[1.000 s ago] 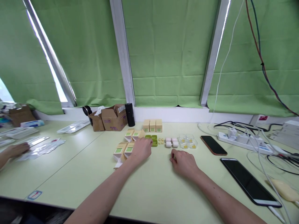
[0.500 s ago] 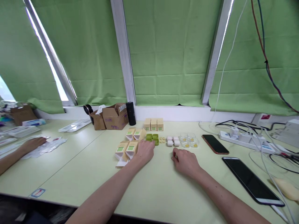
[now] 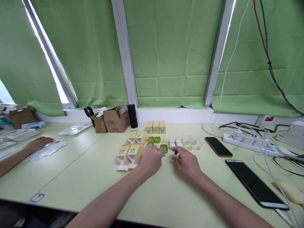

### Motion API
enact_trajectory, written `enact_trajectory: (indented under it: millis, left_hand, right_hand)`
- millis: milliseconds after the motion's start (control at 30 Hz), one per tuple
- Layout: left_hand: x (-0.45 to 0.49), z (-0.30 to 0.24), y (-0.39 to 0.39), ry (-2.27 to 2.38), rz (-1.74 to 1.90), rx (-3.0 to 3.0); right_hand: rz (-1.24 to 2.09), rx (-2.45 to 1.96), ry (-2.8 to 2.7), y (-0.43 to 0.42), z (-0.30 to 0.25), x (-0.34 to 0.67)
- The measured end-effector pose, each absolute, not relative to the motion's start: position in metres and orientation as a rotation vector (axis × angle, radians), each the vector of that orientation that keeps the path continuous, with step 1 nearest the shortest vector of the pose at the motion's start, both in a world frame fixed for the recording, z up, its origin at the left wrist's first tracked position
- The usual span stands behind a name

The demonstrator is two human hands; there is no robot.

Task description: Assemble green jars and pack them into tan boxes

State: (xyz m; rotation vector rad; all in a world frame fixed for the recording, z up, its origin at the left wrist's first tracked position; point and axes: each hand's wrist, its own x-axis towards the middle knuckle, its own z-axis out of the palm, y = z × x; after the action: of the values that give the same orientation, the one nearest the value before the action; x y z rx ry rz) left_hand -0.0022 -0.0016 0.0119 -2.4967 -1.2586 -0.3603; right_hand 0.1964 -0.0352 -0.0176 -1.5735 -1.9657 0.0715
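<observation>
My left hand [image 3: 152, 157] is closed, with a small green square cup [image 3: 165, 150] pinched by its rim at the fingertips. Behind it, other green square cups [image 3: 157, 139] stand on the table. My right hand [image 3: 187, 161] has thumb and index finger apart and holds nothing; its index fingertip is at the front of the white rounded pieces [image 3: 178, 141]. Tiny yellow pieces [image 3: 164, 141] lie between the cups and the white pieces. Clear round cases [image 3: 196, 145] with yellow spots sit beyond my right hand. Open cream boxes [image 3: 135, 152] with green labels lie left of my left hand.
Three closed cream boxes [image 3: 155, 127] stand at the back. A brown carton [image 3: 117, 120] and black cylinder [image 3: 132, 116] are behind left. Two phones [image 3: 218, 146] and a power strip [image 3: 249, 144] with cables lie right. Another person's hand [image 3: 39, 145] rests on plastic bags far left.
My left hand has drawn one green cup toward me and to the right, away from the others. My right hand has spread its fingers and moved slightly forward toward the white pieces.
</observation>
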Motion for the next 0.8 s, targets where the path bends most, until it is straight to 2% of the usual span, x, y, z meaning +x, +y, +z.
enact_trajectory:
  millis: [300,567,800]
  left_hand:
    - [0.004,0.005,-0.015,-0.673,-0.750,-2.353]
    - [-0.011,0.022,-0.008,-0.566,-1.231,-2.483]
    - [-0.013,0.017,-0.001,-0.563,-1.284,-2.650]
  right_hand:
    - [0.213,-1.155,-1.805,-0.030,-0.029,0.197]
    - [0.290,-1.035,-1.691,-0.035,-0.021,0.196]
    - [0.350,-0.984,-1.656,-0.040,-0.016,0.194]
